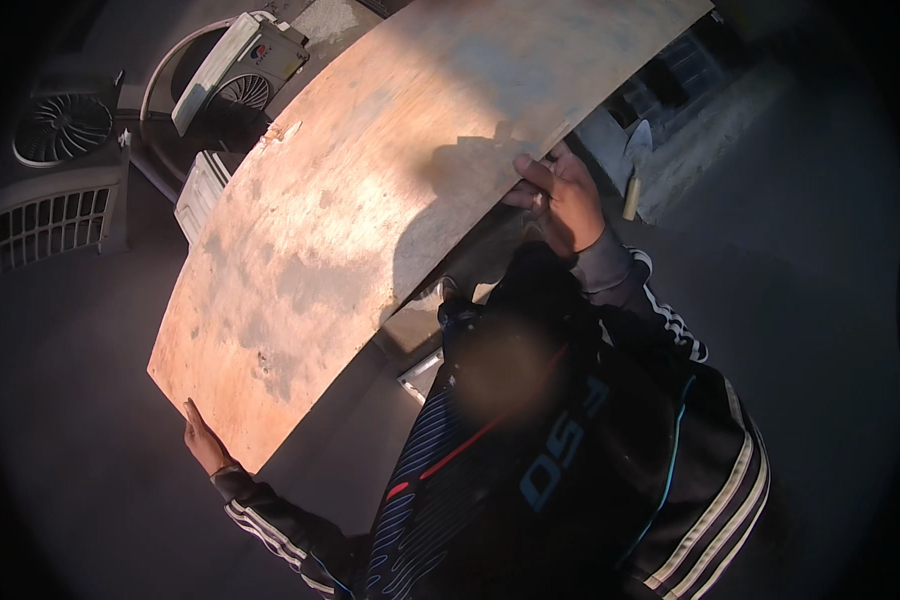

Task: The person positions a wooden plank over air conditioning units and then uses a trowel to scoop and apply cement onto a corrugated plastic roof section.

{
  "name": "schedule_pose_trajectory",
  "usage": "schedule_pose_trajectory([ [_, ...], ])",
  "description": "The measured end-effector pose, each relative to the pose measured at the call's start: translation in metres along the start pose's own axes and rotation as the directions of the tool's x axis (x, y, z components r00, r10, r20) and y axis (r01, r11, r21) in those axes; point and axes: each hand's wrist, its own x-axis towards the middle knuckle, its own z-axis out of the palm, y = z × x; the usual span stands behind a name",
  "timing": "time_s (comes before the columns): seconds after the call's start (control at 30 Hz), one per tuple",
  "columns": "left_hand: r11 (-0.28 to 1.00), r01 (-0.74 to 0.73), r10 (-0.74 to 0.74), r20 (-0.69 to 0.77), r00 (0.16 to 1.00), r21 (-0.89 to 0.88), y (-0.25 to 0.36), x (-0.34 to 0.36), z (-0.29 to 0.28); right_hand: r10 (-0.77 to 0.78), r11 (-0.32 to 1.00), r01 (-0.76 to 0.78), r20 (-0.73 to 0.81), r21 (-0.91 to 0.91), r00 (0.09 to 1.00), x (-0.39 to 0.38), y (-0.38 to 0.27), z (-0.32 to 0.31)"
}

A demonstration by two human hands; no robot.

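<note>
A large light-brown plywood sheet (300, 240), stained with grey patches, slants across the head view from lower left to upper right. My left hand (204, 440) grips its near left end, part of the hand hidden by the board. At the board's right-hand long edge my right hand (567, 195) is closed, with the thumb on the upper face and some fingers under it. Along that same edge the wood lies close in front of my body. A dark shadow covers part of the board near my right hand, and one spot on its far edge is splintered.
Outdoor air-conditioner units (250, 75) stand at the upper left, beside a round fan guard (63, 129) and a slotted plastic grille (55, 220). Beyond my right hand, a trowel (637, 160) with a pale handle lies on a ledge. My shoe (450, 290) shows below the board.
</note>
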Motion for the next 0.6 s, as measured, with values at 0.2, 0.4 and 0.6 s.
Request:
schedule_pose_trajectory([
  [0.2,0.913,-0.096,0.178,-0.174,0.969,0.398,0.032,-0.014,-0.027,0.002,0.988,-0.003,0.007,0.157,1.0,0.001,0.037,-0.004],
  [0.4,0.978,-0.102,0.122,-0.101,0.987,0.185,0.034,-0.015,-0.025,0.033,0.981,-0.034,0.006,0.19,0.999,0.014,0.048,-0.014],
  [0.6,0.978,-0.114,0.134,-0.101,0.986,0.176,0.045,-0.013,-0.011,0.095,0.979,-0.086,-0.041,0.184,0.995,0.014,0.058,-0.018],
])
